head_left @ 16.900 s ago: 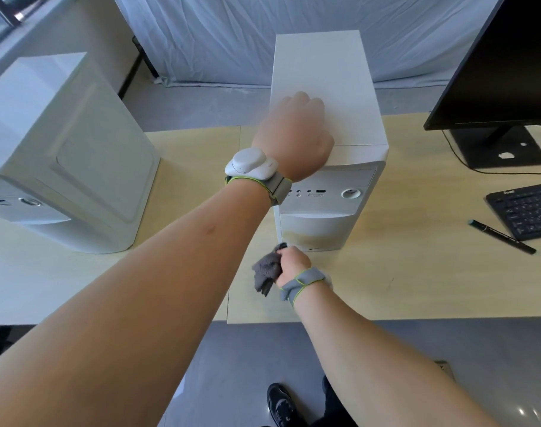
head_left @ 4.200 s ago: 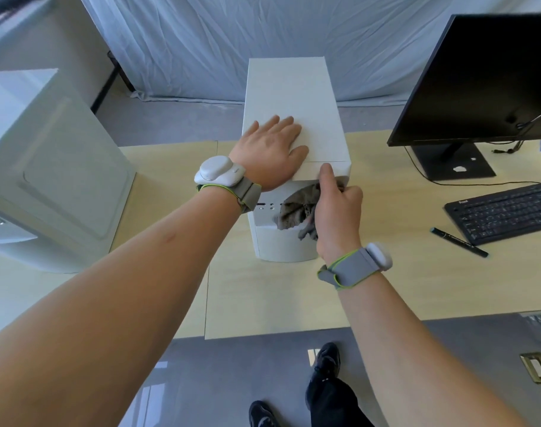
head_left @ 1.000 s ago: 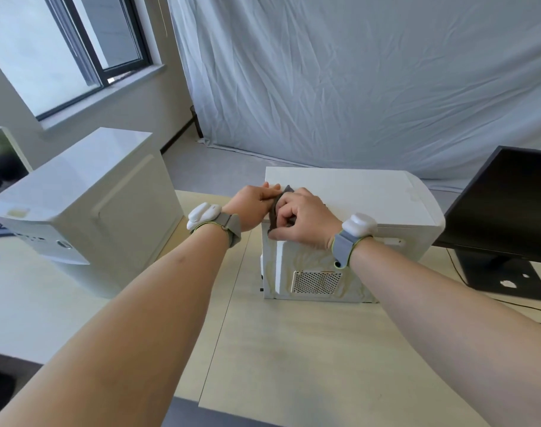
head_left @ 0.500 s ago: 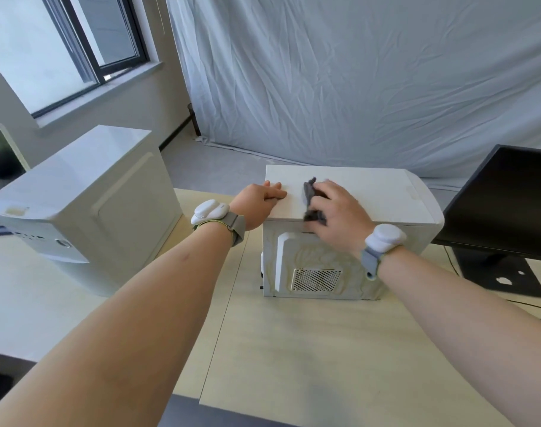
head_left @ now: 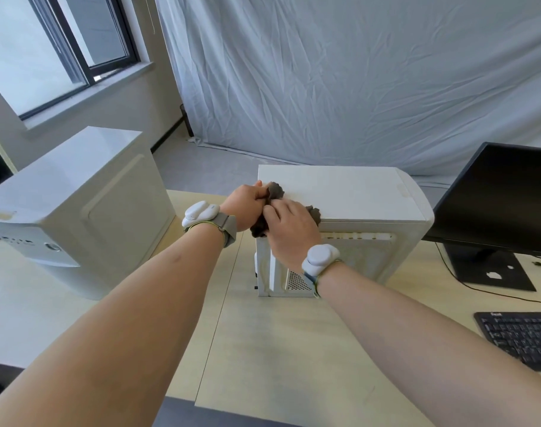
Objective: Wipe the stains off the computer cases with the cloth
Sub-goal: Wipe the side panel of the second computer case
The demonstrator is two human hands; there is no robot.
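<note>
The cloth (head_left: 275, 191), wiped single-handed a moment ago, is now bunched at the computer case (head_left: 340, 192) corner, fingers of the left hand (head_left: 247, 201) and right hand (head_left: 289, 232) clamped on it; refolding is likely.

Office workroom, staged for recording: pale wooden bench (head_left: 287, 349) bearing monitor (head_left: 506, 198), keyboard (head_left: 522, 335), computer cases (head_left: 349, 192); creased white backdrop sheet (head_left: 340, 78); window (head_left: 56, 44).

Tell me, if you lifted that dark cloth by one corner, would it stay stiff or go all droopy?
Probably droopy. The cloth is bunched into wrinkly lumps between the left hand and right hand, and one end sags over the edge of the computer case. It likely weighs little, since fingers alone crumple it.
</note>
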